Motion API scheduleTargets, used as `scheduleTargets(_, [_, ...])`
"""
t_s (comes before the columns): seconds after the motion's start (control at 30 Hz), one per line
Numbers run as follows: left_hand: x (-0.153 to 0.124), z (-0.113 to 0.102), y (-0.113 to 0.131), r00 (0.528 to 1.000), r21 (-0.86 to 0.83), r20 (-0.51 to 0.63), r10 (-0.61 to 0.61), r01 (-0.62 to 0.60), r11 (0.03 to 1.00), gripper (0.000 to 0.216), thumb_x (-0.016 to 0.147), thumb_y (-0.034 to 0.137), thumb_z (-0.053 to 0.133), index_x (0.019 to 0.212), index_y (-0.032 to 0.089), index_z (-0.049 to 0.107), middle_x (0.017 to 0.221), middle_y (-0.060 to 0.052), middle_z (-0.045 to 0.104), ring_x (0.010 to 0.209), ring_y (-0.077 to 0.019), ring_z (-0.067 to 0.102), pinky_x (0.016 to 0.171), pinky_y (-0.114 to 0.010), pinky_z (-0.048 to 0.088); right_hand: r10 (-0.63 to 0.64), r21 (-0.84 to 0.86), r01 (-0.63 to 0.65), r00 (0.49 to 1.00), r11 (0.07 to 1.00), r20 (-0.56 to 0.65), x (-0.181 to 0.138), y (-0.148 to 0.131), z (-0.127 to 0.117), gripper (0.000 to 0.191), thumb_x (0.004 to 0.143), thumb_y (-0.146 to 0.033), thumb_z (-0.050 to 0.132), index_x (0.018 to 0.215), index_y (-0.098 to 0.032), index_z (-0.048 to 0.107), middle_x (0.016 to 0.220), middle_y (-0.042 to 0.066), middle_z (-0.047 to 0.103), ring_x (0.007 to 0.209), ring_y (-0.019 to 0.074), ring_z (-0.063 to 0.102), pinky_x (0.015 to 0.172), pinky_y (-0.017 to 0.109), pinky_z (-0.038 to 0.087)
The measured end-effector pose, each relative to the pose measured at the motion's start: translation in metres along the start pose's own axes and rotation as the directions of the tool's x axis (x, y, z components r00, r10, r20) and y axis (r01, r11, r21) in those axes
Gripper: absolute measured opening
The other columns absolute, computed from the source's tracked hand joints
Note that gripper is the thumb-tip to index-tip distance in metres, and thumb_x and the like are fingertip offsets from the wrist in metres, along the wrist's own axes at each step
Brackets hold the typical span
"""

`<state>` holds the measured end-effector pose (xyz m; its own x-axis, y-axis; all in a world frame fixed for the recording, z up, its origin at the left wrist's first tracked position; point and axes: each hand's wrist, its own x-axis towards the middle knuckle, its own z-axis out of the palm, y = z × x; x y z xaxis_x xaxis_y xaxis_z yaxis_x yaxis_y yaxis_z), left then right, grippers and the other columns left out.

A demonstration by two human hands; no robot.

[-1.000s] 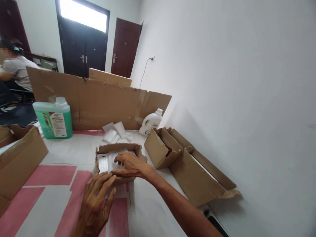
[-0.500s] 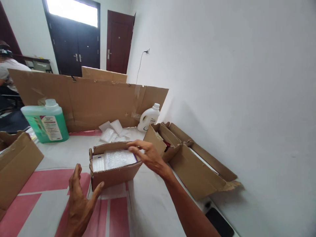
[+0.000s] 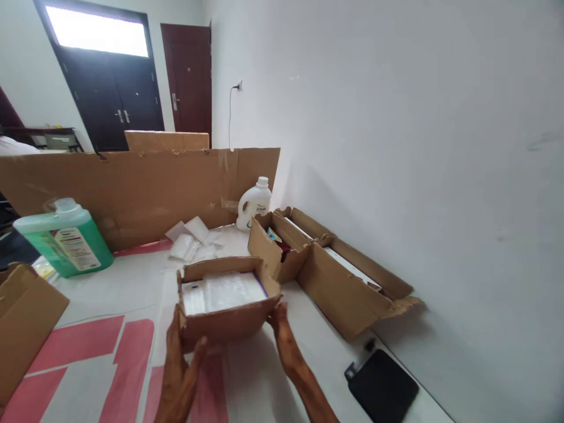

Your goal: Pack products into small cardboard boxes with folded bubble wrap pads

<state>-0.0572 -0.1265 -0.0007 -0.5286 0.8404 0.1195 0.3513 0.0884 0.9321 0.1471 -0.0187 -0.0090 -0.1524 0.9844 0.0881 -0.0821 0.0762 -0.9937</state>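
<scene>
Left hand [image 3: 178,367] and right hand [image 3: 282,332] clamp the small cardboard box [image 3: 224,308] by its sides; light, stiff-walled, bubble-wrapped contents probably fragile.

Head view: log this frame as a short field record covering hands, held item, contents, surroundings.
left hand: grips the left side of the small cardboard box, thumb on its front
right hand: pressed against the box's right side
box state: flaps open
contents: bubble wrap lying on top
surface: table with a white and pink cover
behind: cardboard screen, green jug, white bottle
right: open cartons, black device
</scene>
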Motion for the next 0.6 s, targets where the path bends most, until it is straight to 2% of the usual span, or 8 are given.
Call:
scheduleTargets(0.07, [-0.017, 0.016, 0.01, 0.997, -0.053, 0.078, 0.026, -0.022, 0.998, 0.075, 0.096, 0.052, 0.052, 0.16, 0.03, 0.02, 0.16, -0.013, 0.04, 0.146, -0.0301, 0.043, 0.116, -0.051, 0.043, 0.027, -0.034, -0.029, 0.998, 0.999, -0.065, -0.013, -0.02, -0.028, 0.083, 0.091, -0.084, 0.033, 0.137, -0.024, 0.066, 0.132, 0.013, 0.07, 0.139, 0.0334, 0.052, 0.118, 0.055, 0.036])
scheduleTargets(0.13, [-0.032, 0.016, 0.008, 0.997, -0.073, 0.077, 0.014, -0.009, 0.997, 0.073, 0.097, 0.051, 0.052, 0.16, 0.033, 0.021, 0.158, -0.011, 0.043, 0.145, -0.029, 0.045, 0.114, -0.05, 0.046, -0.012, -0.102, 0.002, 0.995, 0.995, -0.095, -0.026, -0.034, -0.035, 0.075, 0.093, -0.079, 0.041, 0.14, -0.024, 0.063, 0.138, 0.013, 0.066, 0.144, 0.0332, 0.046, 0.122, 0.055, 0.029])
scheduleTargets(0.2, [-0.041, -0.002, 0.0, 1.0, -0.025, 0.019, -0.016, 0.017, 1.0, 0.07, 0.096, 0.05, 0.053, 0.158, 0.034, 0.024, 0.154, -0.008, 0.048, 0.143, -0.0293, 0.047, 0.11, -0.048, 0.051, -0.041, -0.151, 0.031, 0.997, 0.988, -0.062, -0.036, -0.04, -0.021, 0.071, 0.094, -0.074, 0.045, 0.143, -0.025, 0.06, 0.142, 0.011, 0.063, 0.145, 0.0331, 0.044, 0.122, 0.056, 0.029])
scheduleTargets(0.27, [-0.044, -0.03, -0.006, 0.997, 0.056, -0.056, -0.046, 0.049, 0.997, 0.07, 0.095, 0.05, 0.054, 0.157, 0.034, 0.027, 0.151, -0.008, 0.05, 0.143, -0.031, 0.047, 0.108, -0.048, 0.053, -0.046, -0.162, 0.047, 0.999, 0.986, 0.005, -0.042, -0.04, 0.005, 0.065, 0.095, -0.071, 0.048, 0.143, -0.028, 0.06, 0.142, 0.009, 0.063, 0.143, 0.0328, 0.046, 0.12, 0.055, 0.035])
scheduleTargets(0.37, [-0.048, -0.053, 0.001, 0.994, 0.124, -0.09, -0.064, 0.075, 0.989, 0.076, 0.094, 0.051, 0.056, 0.159, 0.032, 0.022, 0.157, -0.01, 0.044, 0.145, -0.0339, 0.043, 0.109, -0.051, 0.052, -0.041, -0.133, 0.05, 0.997, 0.99, 0.072, -0.045, -0.039, 0.025, 0.059, 0.095, -0.067, 0.052, 0.14, -0.031, 0.062, 0.139, 0.007, 0.066, 0.141, 0.0331, 0.05, 0.117, 0.054, 0.041])
scheduleTargets(0.43, [-0.057, -0.041, 0.01, 0.999, 0.103, -0.046, -0.024, 0.029, 0.994, 0.081, 0.094, 0.05, 0.055, 0.161, 0.031, 0.014, 0.161, -0.01, 0.038, 0.148, -0.0328, 0.039, 0.112, -0.051, 0.05, -0.013, -0.12, 0.016, 1.0, 0.993, 0.023, -0.047, -0.035, 0.01, 0.065, 0.093, -0.07, 0.052, 0.138, -0.025, 0.064, 0.139, 0.011, 0.066, 0.14, 0.0357, 0.05, 0.117, 0.057, 0.039])
scheduleTargets(0.5, [-0.072, -0.014, 0.018, 0.998, 0.059, 0.029, 0.053, -0.054, 0.997, 0.083, 0.096, 0.048, 0.053, 0.162, 0.029, 0.007, 0.166, -0.01, 0.031, 0.152, -0.0297, 0.033, 0.117, -0.049, 0.044, 0.029, -0.139, -0.045, 0.993, 0.989, -0.113, -0.051, -0.029, -0.024, 0.076, 0.087, -0.077, 0.052, 0.135, -0.019, 0.067, 0.139, 0.015, 0.065, 0.14, 0.039, 0.049, 0.118, 0.06, 0.037])
scheduleTargets(0.6, [-0.09, 0.022, 0.016, 0.987, 0.055, 0.102, 0.125, -0.131, 0.99, 0.084, 0.098, 0.043, 0.05, 0.163, 0.026, 0.001, 0.17, -0.012, 0.019, 0.157, -0.0283, 0.019, 0.123, -0.05, 0.035, -0.01, -0.246, -0.068, 0.954, 0.967, -0.301, -0.049, -0.015, -0.069, 0.07, 0.083, -0.076, 0.058, 0.131, -0.027, 0.07, 0.143, 0.014, 0.062, 0.141, 0.0394, 0.049, 0.119, 0.058, 0.037])
